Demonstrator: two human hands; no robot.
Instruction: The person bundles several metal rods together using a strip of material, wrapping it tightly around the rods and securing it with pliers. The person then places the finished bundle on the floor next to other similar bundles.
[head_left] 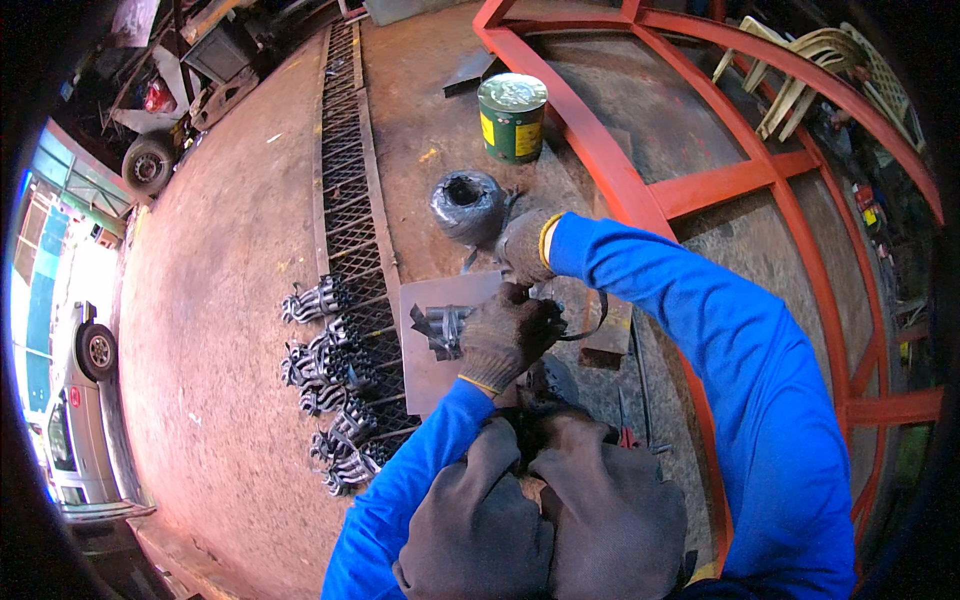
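Observation:
My left hand (505, 338), in a grey-brown knit glove, is closed over the near end of a bundle of dark metal pieces (438, 332). Grey plastic twine is wound round the middle of this bundle, which lies over a flat metal sheet (425, 385). Just beyond, my gloved right hand (527, 247) is closed, with a strip of the twine running at its fingers; the fingertips are partly hidden. A loop of dark strip (600, 318) curves out right of my hands. Beside the right hand sits a roll of grey plastic twine (468, 207) with a hollow centre.
Several tied bundles of twisted metal pieces (330, 375) lie left, along a floor grating (345, 170). A green and yellow can (513, 118) stands beyond the roll. An orange-red steel frame (700, 190) spans the right side. A parked vehicle (80, 420) is far left.

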